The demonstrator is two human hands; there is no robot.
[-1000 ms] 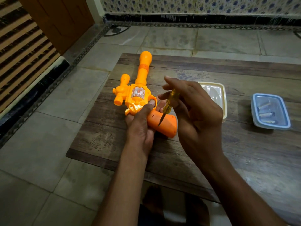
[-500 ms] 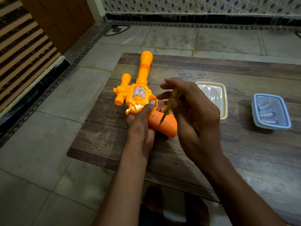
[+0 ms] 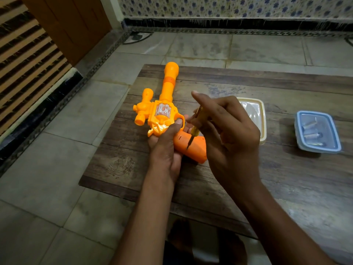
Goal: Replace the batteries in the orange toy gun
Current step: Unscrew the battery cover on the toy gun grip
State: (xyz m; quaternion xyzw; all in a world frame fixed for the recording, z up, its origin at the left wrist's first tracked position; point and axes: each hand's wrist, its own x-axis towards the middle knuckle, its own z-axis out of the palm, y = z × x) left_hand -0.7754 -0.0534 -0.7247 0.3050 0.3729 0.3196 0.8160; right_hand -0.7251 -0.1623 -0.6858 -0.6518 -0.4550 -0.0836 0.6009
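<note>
The orange toy gun lies on the wooden table with its barrel pointing away from me. My left hand grips it where the body meets the handle, thumb on top near the trigger guard. My right hand pinches a small yellow-handled screwdriver between its fingers. The metal tip stands on the darker orange handle at a small screw hole.
A cream-rimmed container sits just behind my right hand. Farther right stands a clear blue-rimmed box holding several batteries. The table's left edge runs close beside the gun, with tiled floor beyond.
The right hand has turned slightly around the screwdriver, whose tip stays on the handle. The gun and left hand stay put.
</note>
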